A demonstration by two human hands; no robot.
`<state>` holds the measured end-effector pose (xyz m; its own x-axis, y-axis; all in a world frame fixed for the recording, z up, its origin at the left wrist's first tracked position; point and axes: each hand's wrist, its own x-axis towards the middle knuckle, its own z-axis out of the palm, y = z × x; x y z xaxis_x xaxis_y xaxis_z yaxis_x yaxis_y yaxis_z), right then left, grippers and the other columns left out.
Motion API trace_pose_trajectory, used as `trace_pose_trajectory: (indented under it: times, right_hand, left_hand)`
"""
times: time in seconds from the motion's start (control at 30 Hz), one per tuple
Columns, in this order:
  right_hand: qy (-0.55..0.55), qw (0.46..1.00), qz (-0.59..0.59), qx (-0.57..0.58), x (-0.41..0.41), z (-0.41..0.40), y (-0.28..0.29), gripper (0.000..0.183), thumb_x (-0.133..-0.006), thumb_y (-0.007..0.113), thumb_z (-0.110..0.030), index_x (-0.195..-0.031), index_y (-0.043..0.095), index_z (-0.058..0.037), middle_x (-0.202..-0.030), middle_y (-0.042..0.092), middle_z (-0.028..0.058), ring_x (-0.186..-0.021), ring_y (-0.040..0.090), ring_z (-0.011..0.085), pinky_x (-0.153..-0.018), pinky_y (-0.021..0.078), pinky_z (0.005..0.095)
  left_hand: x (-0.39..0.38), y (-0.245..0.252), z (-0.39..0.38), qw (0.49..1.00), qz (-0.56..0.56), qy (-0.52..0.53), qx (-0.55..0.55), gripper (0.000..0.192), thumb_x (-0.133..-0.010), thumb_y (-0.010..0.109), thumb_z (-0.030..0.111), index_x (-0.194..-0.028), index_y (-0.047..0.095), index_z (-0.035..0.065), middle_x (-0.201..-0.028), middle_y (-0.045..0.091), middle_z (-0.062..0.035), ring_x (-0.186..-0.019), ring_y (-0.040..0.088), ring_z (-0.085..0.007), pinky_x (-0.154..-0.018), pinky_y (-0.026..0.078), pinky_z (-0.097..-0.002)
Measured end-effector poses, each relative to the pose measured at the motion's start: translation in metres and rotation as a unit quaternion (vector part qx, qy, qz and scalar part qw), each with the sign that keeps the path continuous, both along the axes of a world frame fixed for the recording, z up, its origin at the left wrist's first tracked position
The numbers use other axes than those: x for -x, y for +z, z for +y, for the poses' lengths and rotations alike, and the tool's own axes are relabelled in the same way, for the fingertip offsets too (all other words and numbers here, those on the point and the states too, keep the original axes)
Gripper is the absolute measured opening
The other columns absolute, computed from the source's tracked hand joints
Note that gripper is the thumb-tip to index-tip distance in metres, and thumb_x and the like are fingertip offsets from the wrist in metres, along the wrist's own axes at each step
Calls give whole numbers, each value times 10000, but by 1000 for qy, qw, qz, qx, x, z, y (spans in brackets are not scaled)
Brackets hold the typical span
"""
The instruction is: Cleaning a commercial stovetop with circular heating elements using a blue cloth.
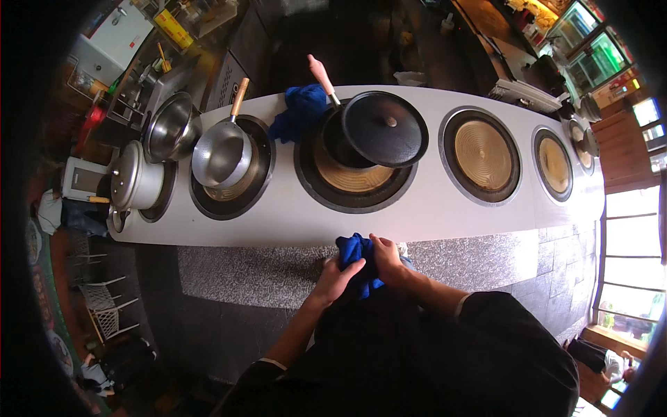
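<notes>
Both my hands grip one bunched blue cloth (359,255) just off the front edge of the white counter (250,229). My left hand (334,281) has its thumb over the cloth's left side. On the right side, my right hand (390,260) pinches it with fingers curled. Straight ahead, a dark pan (336,136) with a pink handle rests over a round ridged griddle plate (354,179). A black lid (385,138) lies tilted across that pan. Beside it on the left is a second crumpled blue cloth (299,112).
To the left are a wooden-handled metal saucepan (221,155), a steel bowl (172,127) and a lidded aluminium pot (143,174). More griddle plates (482,155) are set into the counter at right. People (101,372) are at lower left and lower right (607,362). A speckled mat (239,276) lies underfoot.
</notes>
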<state>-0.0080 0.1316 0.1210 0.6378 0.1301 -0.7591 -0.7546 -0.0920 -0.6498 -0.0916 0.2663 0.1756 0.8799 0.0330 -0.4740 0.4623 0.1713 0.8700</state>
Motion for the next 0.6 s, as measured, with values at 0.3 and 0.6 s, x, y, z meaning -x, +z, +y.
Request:
trace_pose_trajectory:
  times: [0.3,0.6]
  right_hand:
    - [91,988,-28,-121,-21,17,79,281,-976,524,-284,-1083,585,-32,-1054,659,93,-958,630,215,-783,496,358]
    - [400,438,-755,280,-265,87,162,234,-842,604,-88,-1067,656,-125,-977,683,109,-944,665,307,-785,536,431]
  left_hand:
    - [-10,-34,127,920,-23,372,121,454,-877,676,225,-1273,539,50,-1222,596,-65,-1114,562,-189,-955,460,-356]
    - [-1,-33,143,905,17,348,-244,568,-899,649,231,-1346,443,-53,-1299,547,-173,-1159,546,-257,-1005,405,-366]
